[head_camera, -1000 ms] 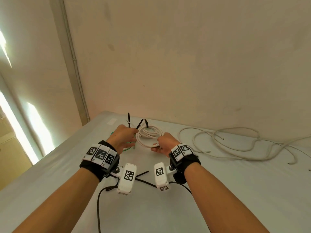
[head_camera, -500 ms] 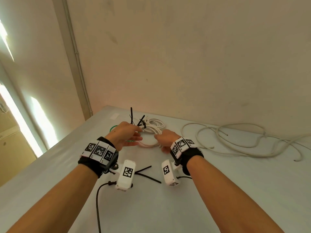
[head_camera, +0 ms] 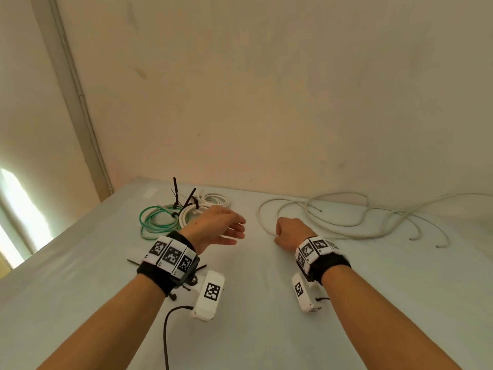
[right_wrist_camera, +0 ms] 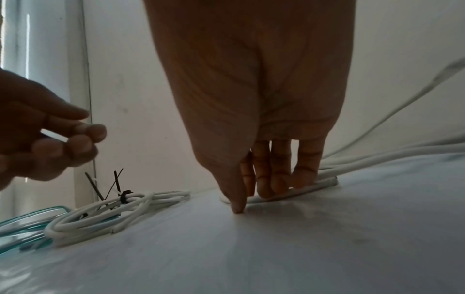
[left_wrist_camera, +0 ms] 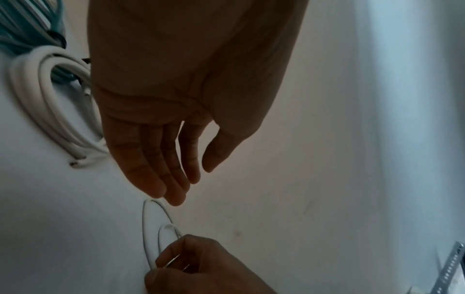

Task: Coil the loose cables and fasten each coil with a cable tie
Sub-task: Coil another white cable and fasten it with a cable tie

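White cable [head_camera: 346, 231] sprawls in loose loops over the right half of the table [head_camera: 266, 329], well apart from the two finished bundles at the far left: a white coil [head_camera: 210, 202] and a green coil [head_camera: 154, 220], lying touching, each cinched by a black tie [right_wrist_camera: 124, 197] whose tail sticks up. The right hand [head_camera: 289, 233] is down on the near end of the loose cable; in the right wrist view its fingers [right_wrist_camera: 279, 179] curl over the strand while the thumb tip presses the table just in front, so it looks like a pinch being taken, though whether the cable is lifted yet cannot be told. The left hand [head_camera: 216, 227] hangs above the table between the coils and the loose cable, fingers straight and relaxed, holding nothing. Judging from this, two cables are done and the step in hand is starting the next one: picking up its end. The next move likely calls for the right hand to raise that end and the left to come across and receive it, so loops can be gathered evenly against the palm. The cable looks stiff and springy, with several strands crossing, so pulling too quickly could drag the tangle or snag it; feeding loop by loop seems safer. More ties [head_camera: 198, 268] lie under the left wrist, within reach for fastening.
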The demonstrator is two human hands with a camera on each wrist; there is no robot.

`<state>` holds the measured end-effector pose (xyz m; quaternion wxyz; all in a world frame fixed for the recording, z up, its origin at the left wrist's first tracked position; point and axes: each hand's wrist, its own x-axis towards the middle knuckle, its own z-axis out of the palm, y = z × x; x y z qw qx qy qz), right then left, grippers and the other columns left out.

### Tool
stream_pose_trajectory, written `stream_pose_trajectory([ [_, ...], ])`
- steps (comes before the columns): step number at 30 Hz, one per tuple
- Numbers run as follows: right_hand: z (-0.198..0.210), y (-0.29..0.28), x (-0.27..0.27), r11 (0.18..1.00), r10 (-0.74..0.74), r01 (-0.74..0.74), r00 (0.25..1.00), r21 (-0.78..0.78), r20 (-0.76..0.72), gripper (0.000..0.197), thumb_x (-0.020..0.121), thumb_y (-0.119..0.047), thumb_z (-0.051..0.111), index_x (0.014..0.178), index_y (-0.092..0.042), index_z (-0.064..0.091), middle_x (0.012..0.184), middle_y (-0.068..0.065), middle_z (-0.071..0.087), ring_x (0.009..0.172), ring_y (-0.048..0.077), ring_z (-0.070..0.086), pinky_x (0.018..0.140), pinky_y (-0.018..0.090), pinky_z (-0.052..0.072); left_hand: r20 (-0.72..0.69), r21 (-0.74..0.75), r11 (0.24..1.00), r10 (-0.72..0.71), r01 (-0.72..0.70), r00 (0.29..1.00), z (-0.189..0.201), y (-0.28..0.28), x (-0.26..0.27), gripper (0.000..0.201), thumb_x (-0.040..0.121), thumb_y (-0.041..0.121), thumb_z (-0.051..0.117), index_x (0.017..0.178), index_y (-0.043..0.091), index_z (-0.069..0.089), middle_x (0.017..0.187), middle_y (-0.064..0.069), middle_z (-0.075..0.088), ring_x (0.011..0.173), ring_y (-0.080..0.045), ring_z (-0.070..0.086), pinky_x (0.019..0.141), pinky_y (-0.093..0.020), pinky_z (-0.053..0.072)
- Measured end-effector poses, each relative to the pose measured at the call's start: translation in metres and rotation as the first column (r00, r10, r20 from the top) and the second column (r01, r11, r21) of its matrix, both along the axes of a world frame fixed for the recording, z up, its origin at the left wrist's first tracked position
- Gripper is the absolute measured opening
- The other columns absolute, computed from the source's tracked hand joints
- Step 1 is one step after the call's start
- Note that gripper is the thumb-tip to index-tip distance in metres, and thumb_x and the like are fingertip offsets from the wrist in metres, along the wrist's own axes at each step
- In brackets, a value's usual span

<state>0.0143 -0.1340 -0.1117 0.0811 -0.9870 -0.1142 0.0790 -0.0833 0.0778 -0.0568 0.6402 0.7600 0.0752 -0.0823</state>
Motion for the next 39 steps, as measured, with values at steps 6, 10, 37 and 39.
stream_pose_trajectory([
  [6,-0.006,0.001,-0.012,0.997,0.049,-0.049,0.999,-0.060,0.002,0.033,0.100,-0.027,0.059,0.126,-0.007,0.057,0.130,0.014,0.060,0.118,0.033,0.060,0.089,0.036,0.047,0.018,0.082,0.994,-0.075,0.073,0.997,-0.004,-0.026,0.004,0.017,0.102,0.015,0.058,0.113,0.009,0.069,0.099,-0.012,0.074,0.087,-0.021,0.076,0.081,-0.035,0.061],
  [10,0.000,-0.006,-0.028,0.991,0.107,-0.108,0.994,-0.075,-0.009,0.024,0.100,-0.019,0.056,0.122,-0.010,0.061,0.125,0.013,0.063,0.112,0.033,0.064,0.092,0.040,0.054,0.021,0.132,0.986,-0.106,0.102,0.994,-0.005,-0.037,0.007,0.020,0.101,0.011,0.057,0.112,0.017,0.071,0.095,-0.009,0.073,0.085,-0.019,0.075,0.081,-0.035,0.061],
  [37,0.006,-0.093,-0.044,0.941,-0.086,0.067,0.995,0.332,0.043,0.024,0.094,-0.031,0.075,0.107,-0.011,0.072,0.093,-0.005,0.053,0.095,0.017,0.055,0.079,0.025,0.039,0.242,-0.661,0.745,0.326,-0.091,0.914,0.052,-0.048,0.028,0.023,0.099,0.001,0.035,0.090,0.011,0.054,0.064,0.002,0.046,0.053,-0.010,0.035,0.054,-0.024,0.032],
  [39,0.011,-0.092,-0.040,0.943,-0.088,0.078,0.996,0.324,0.018,0.023,0.094,-0.031,0.075,0.105,-0.012,0.075,0.097,-0.002,0.059,0.092,0.016,0.056,0.078,0.024,0.041,0.269,-0.702,0.708,0.361,-0.075,0.893,0.065,-0.047,0.029,0.022,0.097,0.001,0.035,0.089,0.012,0.052,0.063,0.003,0.045,0.052,-0.010,0.033,0.052,-0.024,0.032],
])
